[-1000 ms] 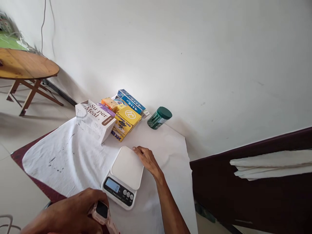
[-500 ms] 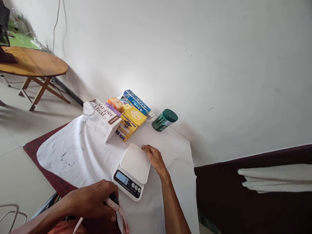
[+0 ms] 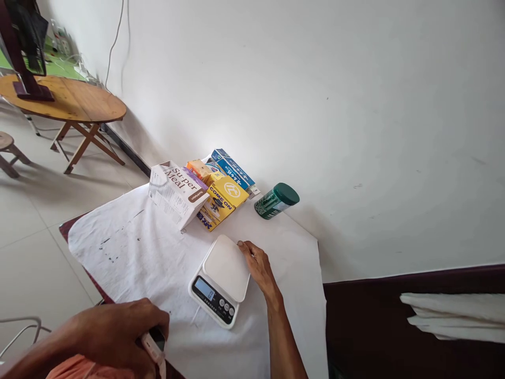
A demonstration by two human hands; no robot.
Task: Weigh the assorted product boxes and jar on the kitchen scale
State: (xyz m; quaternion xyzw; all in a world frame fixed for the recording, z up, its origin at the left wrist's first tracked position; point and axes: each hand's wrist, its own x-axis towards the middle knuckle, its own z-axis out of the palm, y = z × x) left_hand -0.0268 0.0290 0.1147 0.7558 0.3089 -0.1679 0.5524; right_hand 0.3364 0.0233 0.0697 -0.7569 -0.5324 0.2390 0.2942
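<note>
"What's the desk (image 3: 99, 287) like?"

"Mostly hidden under a white cloth (image 3: 292, 316), creased, with dark marks towards the left. A strip of dark red shows along its left edge."

"Where's the scale (image 3: 226, 271)?"

"Flat near the middle of the cloth, display lit."

"And the hands?"

"The left hand (image 3: 122, 334) is closed around a smartwatch (image 3: 152, 348), near the desk's front left. The right hand (image 3: 256, 263) has bent fingers at the scale's right side, thumb at the platform's edge; I can't tell whether it grips."

"Anything else on there?"

"Boxes (image 3: 221, 193) clustered behind the scale, and a green canister (image 3: 275, 201) apart to their right, near the white wall (image 3: 355, 131)."

"The rest of the room?"

"Off to the left, a round wooden table (image 3: 90, 102) on crossed legs bears a dark appliance (image 3: 33, 90). A small stool (image 3: 5, 141) stands by it on the tiled floor (image 3: 35, 252). Far right, white fabric (image 3: 465, 317) lies against something dark."
</note>
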